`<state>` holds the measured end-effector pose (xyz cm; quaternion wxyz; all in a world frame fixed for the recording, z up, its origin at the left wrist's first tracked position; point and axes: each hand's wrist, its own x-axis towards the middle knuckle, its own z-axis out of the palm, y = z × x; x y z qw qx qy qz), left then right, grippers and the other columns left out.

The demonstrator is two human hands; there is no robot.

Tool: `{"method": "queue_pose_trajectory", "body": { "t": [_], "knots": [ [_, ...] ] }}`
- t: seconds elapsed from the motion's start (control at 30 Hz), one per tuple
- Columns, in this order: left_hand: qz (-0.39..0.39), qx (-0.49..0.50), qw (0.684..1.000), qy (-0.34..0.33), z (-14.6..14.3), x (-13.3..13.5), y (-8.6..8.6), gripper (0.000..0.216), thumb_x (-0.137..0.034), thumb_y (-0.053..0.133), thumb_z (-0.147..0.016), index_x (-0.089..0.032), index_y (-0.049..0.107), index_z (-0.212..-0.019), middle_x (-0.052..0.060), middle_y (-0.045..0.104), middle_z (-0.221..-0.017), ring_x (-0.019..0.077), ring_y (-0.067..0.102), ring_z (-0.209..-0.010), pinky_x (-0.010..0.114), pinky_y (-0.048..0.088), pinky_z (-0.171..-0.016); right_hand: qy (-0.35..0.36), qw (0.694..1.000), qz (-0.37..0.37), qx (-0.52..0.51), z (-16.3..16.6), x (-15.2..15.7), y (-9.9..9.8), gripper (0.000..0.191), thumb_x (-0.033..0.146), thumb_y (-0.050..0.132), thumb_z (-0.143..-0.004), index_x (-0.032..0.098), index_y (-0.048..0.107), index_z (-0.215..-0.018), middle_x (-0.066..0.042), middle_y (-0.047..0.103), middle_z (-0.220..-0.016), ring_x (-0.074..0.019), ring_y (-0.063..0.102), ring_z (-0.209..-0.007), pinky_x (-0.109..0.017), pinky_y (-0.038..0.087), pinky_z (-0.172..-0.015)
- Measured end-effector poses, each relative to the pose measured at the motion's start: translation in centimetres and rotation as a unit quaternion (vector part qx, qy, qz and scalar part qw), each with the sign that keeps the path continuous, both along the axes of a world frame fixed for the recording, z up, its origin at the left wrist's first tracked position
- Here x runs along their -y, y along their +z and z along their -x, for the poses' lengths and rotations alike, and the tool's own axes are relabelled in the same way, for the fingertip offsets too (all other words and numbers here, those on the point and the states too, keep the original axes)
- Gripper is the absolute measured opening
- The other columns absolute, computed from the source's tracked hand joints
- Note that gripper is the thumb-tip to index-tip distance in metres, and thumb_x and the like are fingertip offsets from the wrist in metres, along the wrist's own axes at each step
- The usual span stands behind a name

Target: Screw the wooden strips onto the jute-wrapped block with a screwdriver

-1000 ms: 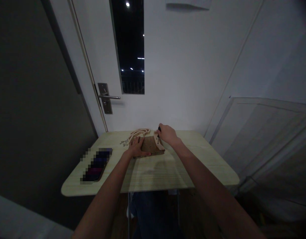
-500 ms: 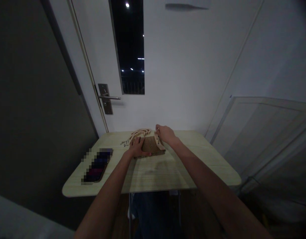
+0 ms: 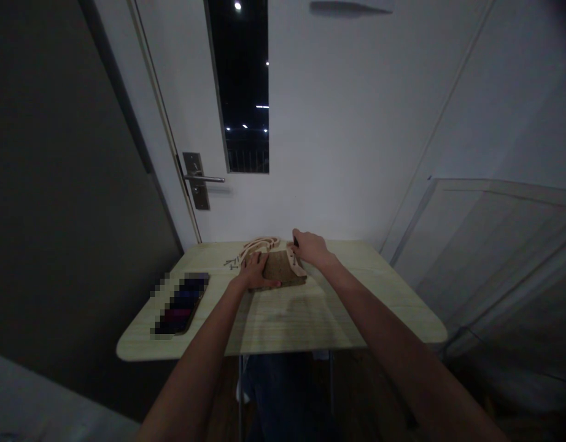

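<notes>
A brown wooden board (image 3: 283, 270) lies on the far middle of the pale table (image 3: 283, 319). My left hand (image 3: 255, 272) rests flat on the board's left edge, thumb along its near side. My right hand (image 3: 310, 247) is closed round a dark-handled tool (image 3: 294, 245) that stands upright at the board's right end, on a light curved wooden strip (image 3: 296, 265). More curved light wooden pieces (image 3: 259, 244) lie just behind the board. Several small screws (image 3: 231, 264) are scattered to the left of my left hand.
A dark blurred flat object (image 3: 182, 304) lies on the table's left part. Behind the table stands a white door with a metal handle (image 3: 202, 179) and a narrow dark window. A white panel (image 3: 495, 245) leans at the right.
The right hand with the tool has shifted slightly at the board's right end. The left hand stays on the board. The view has drifted a little.
</notes>
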<state>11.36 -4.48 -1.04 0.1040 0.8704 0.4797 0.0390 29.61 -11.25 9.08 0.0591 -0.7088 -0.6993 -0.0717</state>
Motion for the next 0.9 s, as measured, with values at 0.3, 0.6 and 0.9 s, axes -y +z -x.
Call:
{"method": "queue_pose_trajectory", "body": {
  "t": [0.3, 0.6, 0.9],
  "knots": [
    [-0.008, -0.012, 1.000, 0.006, -0.01, 0.08, -0.04, 0.118, -0.077, 0.060, -0.061, -0.015, 0.015, -0.150, 0.021, 0.008, -0.157, 0.0370, 0.007, -0.145, 0.051, 0.015, -0.115, -0.035, 0.999, 0.011, -0.011, -0.02, -0.68, 0.08, 0.039, 0.042, 0.035, -0.096, 0.015, 0.053, -0.118, -0.018, 0.067, -0.111, -0.0274, 0.065, -0.102, -0.036, 0.048, -0.078],
    [-0.010, -0.010, 1.000, 0.008, -0.04, 0.09, -0.05, 0.118, -0.079, 0.058, -0.060, -0.014, 0.016, -0.150, 0.023, 0.010, -0.157, 0.0392, 0.008, -0.144, 0.053, 0.015, -0.114, 0.021, 0.999, 0.026, -0.039, -0.04, -0.51, 0.14, 0.031, 0.030, 0.032, -0.097, 0.022, 0.047, -0.123, -0.008, 0.070, -0.107, -0.0200, 0.066, -0.097, -0.026, 0.045, -0.072],
    [-0.008, -0.004, 1.000, 0.005, -0.07, -0.04, -0.15, 0.120, -0.080, 0.058, -0.059, -0.014, 0.016, -0.150, 0.022, 0.010, -0.157, 0.0384, 0.009, -0.145, 0.054, 0.015, -0.114, -0.016, 1.000, 0.000, -0.011, 0.10, -0.95, -0.03, 0.034, 0.041, 0.040, -0.095, 0.017, 0.060, -0.108, -0.015, 0.066, -0.112, -0.0263, 0.062, -0.105, -0.033, 0.046, -0.080]
  ]
}}
